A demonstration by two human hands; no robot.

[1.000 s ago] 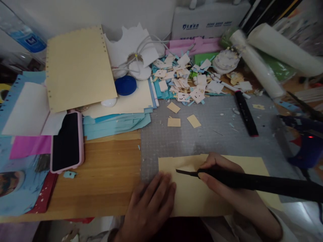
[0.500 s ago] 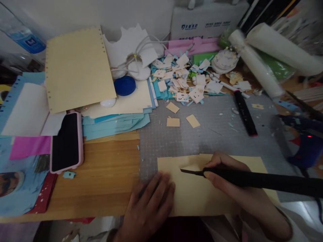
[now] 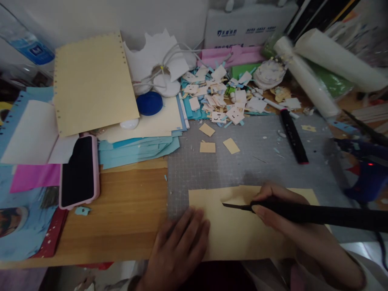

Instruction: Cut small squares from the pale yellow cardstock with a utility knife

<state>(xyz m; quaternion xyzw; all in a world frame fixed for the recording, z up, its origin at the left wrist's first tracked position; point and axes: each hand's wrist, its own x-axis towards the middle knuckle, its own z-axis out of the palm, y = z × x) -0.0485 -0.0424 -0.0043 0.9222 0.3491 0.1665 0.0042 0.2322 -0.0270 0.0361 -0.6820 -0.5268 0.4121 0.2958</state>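
Note:
A sheet of tan paper [image 3: 236, 238] lies along the front edge of the grey cutting mat [image 3: 194, 173]. My left hand [image 3: 182, 246] rests flat on the sheet's left side, fingers extended. Above the paper, my right hand [image 3: 281, 206] pinches a long black craft knife [image 3: 303, 212] near its thin dark blade. The blade points left over the upper part of the sheet; whether its tip touches the paper I cannot tell. Three small tan paper rectangles [image 3: 207, 147] lie on the mat beyond the sheet.
Cut paper pieces [image 3: 224, 97], some with drawn faces, are heaped behind the mat. A black marker [image 3: 294, 137] lies at right, near a blue glue gun [image 3: 363, 173] with a red light. To the left are a phone [image 3: 79, 171], stacked blue paper [image 3: 139, 151] and a blue lid [image 3: 149, 103].
My right hand and the knife have shifted slightly to the right above the tan paper. My left hand stays in place on the sheet.

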